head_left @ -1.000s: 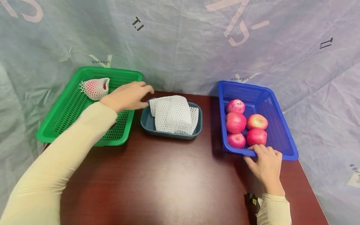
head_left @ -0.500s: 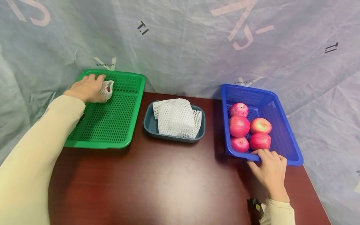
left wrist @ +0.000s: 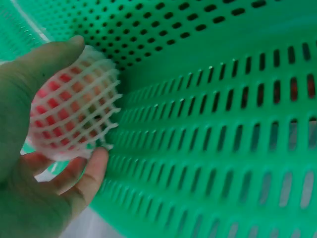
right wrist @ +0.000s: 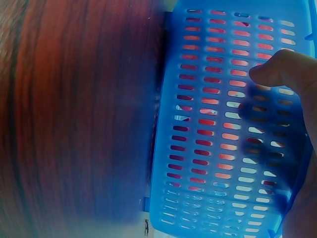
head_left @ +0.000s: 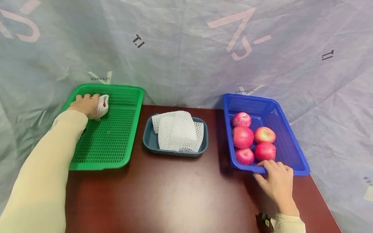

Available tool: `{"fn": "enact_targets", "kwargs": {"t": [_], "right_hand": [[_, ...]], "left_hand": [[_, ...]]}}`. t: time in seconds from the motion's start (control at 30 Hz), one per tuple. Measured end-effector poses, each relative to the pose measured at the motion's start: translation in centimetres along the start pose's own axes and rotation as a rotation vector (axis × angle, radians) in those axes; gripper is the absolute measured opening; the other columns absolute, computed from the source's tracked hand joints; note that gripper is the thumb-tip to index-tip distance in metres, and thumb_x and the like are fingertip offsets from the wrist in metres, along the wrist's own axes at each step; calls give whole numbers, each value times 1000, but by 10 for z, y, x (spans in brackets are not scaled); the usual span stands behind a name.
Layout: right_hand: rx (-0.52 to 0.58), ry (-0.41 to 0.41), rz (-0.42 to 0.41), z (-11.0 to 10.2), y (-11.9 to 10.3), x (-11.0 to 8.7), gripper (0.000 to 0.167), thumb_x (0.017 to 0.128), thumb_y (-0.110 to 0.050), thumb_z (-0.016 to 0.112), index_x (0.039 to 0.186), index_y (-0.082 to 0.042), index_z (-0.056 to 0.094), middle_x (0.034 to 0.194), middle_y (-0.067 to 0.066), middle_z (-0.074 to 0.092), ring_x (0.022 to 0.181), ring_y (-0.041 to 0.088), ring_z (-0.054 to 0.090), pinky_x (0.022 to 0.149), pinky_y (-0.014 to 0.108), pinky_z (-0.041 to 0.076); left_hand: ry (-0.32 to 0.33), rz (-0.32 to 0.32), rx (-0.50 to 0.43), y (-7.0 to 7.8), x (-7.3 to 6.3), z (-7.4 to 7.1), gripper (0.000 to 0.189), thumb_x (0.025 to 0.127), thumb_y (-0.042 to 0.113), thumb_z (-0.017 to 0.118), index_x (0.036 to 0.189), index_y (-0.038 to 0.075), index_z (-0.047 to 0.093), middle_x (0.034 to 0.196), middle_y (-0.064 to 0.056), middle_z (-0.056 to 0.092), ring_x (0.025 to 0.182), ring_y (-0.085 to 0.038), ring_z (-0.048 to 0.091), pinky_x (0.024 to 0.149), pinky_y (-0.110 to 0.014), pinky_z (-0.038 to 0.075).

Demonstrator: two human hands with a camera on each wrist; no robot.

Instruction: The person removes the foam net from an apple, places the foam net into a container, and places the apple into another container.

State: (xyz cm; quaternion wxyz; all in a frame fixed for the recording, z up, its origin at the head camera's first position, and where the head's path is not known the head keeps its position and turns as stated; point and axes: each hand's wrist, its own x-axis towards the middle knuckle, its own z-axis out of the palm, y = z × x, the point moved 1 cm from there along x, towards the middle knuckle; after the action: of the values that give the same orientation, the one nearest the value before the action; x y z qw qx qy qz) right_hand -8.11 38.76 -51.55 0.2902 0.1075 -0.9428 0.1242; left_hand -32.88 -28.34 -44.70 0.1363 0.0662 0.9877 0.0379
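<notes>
My left hand point(head_left: 84, 105) grips an apple in a white foam net point(head_left: 102, 106) at the far left of the green basket point(head_left: 113, 166). In the left wrist view the thumb lies over the top of the netted apple point(left wrist: 74, 106) and the fingertips press it from below. My right hand point(head_left: 278, 184) holds the front rim of the blue basket point(head_left: 291, 134), fingers over the edge. The right wrist view shows its thumb point(right wrist: 277, 69) against the slotted wall of that basket. Several bare red apples point(head_left: 243, 137) lie inside, mostly along its left side.
Between the baskets stands a dark blue-grey tray point(head_left: 150, 142) with several white foam nets point(head_left: 177, 132) piled in it. All sit on a dark red-brown wooden table point(head_left: 163, 194). A grey printed cloth point(head_left: 180, 64) hangs behind.
My left hand has moved left from near the tray into the green basket and taken hold of the netted apple. The right hand stays on the blue basket's rim. The head view shifts slightly.
</notes>
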Motion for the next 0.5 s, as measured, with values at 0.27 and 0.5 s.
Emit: {"fn": "enact_targets", "kwargs": {"t": [0.27,0.5], "right_hand": [[-5,4,0,-3,2,2,18,67,-26,74,80,-15,66,74,1,63,69,29,54,72,55,33],[-18,35,22,-2,5,7,19,67,-24,72,81,-13,66,75,4,63,69,32,54,72,56,33]], "left_hand": [[76,-10,99,14,2,-2,93,82,33,76,143,-14,25,128,-51,32,113,-72,30,80,-75,38],[180,69,56,61,-8,-44,100,75,53,78,137,-9,31,116,-39,45,105,-60,41,81,-70,40]]}}
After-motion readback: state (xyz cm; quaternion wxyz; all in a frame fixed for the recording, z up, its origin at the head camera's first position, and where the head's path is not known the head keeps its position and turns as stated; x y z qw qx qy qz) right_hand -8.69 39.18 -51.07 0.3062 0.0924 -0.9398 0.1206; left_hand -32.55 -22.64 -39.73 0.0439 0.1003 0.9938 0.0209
